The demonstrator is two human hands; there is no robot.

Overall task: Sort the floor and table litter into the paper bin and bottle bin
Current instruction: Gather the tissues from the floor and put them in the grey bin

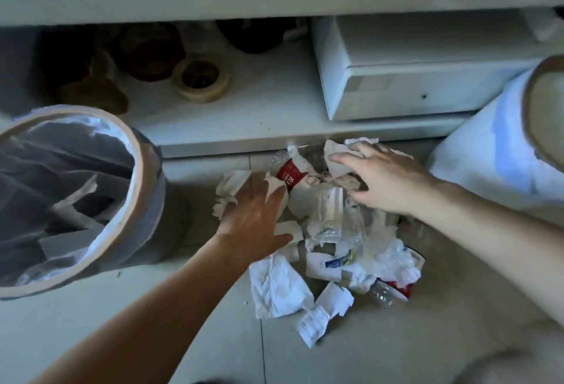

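A heap of crumpled white paper (276, 287) and clear plastic bottles lies on the floor. A bottle with a red label (290, 171) lies at the far side of the heap. Another red-labelled bottle (389, 290) lies at the near right. My left hand (254, 219) rests spread on the paper scraps at the heap's left, fingers apart. My right hand (381, 179) reaches over the far right, its fingers touching a white paper scrap (334, 155). A lined bin (76, 200) holding paper pieces stands at the left. A second white-lined bin (503, 145) stands at the right.
A low white shelf (244, 121) runs behind the heap, with a white box (412, 78), a roll of tape (201, 80) and dark objects on it. Pale floor tiles lie in front.
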